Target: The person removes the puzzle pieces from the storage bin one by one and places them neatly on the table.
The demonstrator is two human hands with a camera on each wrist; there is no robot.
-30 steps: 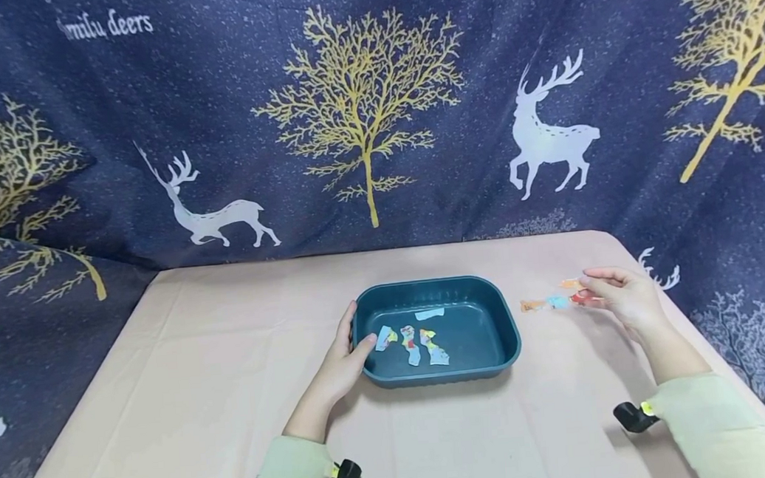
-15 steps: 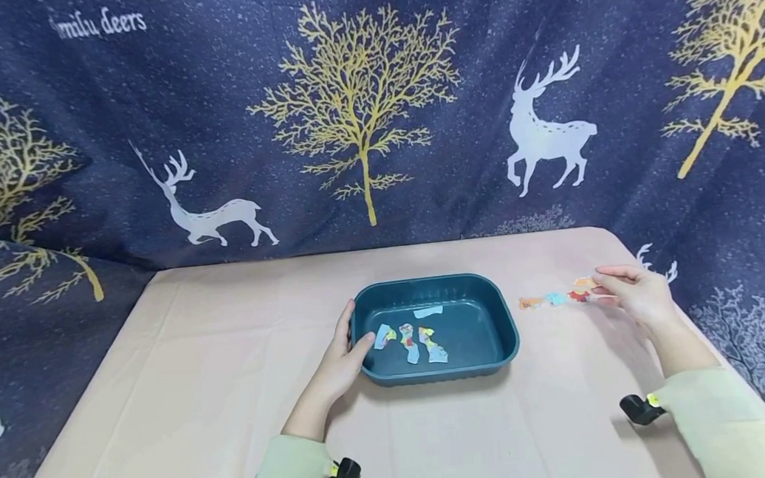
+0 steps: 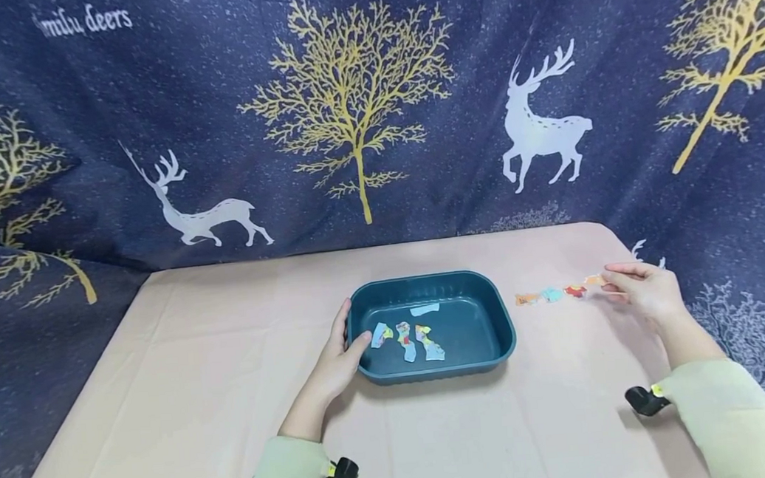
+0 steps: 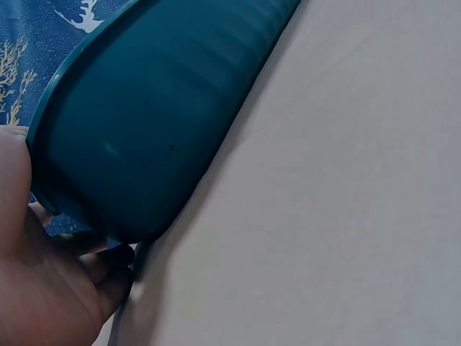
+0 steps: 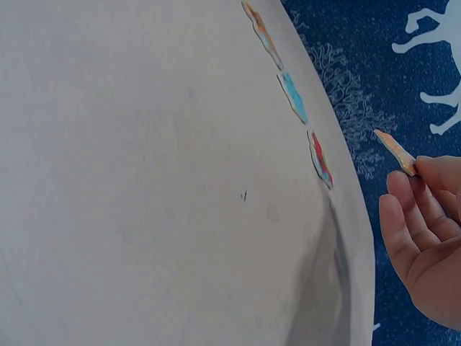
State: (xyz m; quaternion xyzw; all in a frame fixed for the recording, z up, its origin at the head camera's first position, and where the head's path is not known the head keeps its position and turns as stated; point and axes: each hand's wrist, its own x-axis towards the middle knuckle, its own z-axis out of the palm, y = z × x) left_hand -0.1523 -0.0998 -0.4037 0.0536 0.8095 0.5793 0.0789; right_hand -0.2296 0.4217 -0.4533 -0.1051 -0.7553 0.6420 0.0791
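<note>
My left hand (image 3: 337, 357) grips the left end of a dark teal tray (image 3: 471, 336), thumb over the rim and fingers outside; in the left wrist view the fingers reach round the tray's outer wall (image 4: 144, 108). At the right, my right hand (image 3: 649, 298) pinches an orange puzzle piece (image 5: 395, 152) between thumb and fingertips, raised above the table. Beside it three flat puzzle pieces lie in a row: an orange one (image 3: 527, 299), a light blue one (image 3: 551, 294) and a red one (image 3: 575, 291). Several pale blue and multicoloured pieces (image 3: 407, 342) lie inside the tray.
A pale cloth covers the table (image 3: 187, 401). Behind it hangs a dark blue curtain (image 3: 433, 198) printed with deer and trees. The table's right edge runs close beneath my right hand. A small black camera sits at each sleeve.
My right hand has moved a little right with the orange puzzle piece, away from the row on the table. The left hand keeps its grip on the tray. The head view has shifted slightly.
</note>
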